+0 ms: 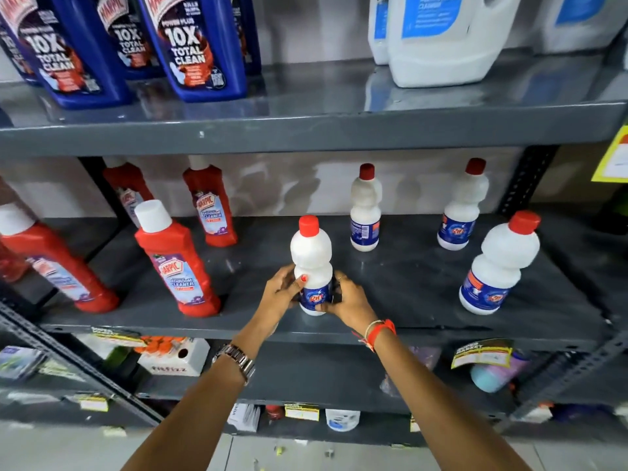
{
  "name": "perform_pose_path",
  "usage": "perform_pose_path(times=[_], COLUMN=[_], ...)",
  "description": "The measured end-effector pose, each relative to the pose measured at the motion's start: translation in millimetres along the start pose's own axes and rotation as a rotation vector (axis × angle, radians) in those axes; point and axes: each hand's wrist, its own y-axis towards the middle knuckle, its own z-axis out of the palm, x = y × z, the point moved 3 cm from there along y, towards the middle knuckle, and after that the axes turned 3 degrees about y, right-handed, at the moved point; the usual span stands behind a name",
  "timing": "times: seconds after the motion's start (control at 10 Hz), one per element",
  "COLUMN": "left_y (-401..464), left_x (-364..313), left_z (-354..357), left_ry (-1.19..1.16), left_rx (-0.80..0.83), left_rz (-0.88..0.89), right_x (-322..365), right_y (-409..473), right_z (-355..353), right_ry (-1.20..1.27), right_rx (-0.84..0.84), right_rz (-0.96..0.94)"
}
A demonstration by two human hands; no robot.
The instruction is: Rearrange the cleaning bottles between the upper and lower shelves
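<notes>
You held a white bottle [312,263] with both hands on the lower shelf [407,321].

Your left hand [283,294] and right hand [346,299] were wrapped around the blue label at the bottle's base, one on each side, thumbs across the front. The bottle stood upright with a red cap, near the shelf's front edge. Three matching white bottles [365,212] stood well apart to its right and behind; red bathroom cleaner bottles [176,263] stood to its left. On the upper shelf [306,129] sat blue bottles [200,45] at left and large white jugs [445,39] at right. You wore a metal watch [236,360] on your left wrist, an orange thread band [382,329] on your right.
</notes>
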Motion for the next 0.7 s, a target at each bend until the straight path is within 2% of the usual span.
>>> perform_pose_path(times=[0.3,0.4,0.6,0.7], left_y=[4.7,1.6,-6.5,-13.4], left_x=[-11.5,-9.6,-13.0,-16.2], left_z=[80.5,97.8,106.1,107.5], left_ry=[0.008,-0.013,0.035,0.173], left_rx=[0.166,0.174,0.129,0.043], left_rz=[-0.036,-0.046,-0.007,0.073], right_x=[-24.5,-28.3,-28.9,-21.2], right_y=[-31.9,-42.3,-49.3,-51.3], right_z=[-70.3,-83.8,-87.9,-86.4], right_ry=[0.027,0.005,-0.005,-0.059], right_rx=[-0.159,-0.168,-0.145,-0.153], right_rz=[0.05,0.058,0.067,0.067])
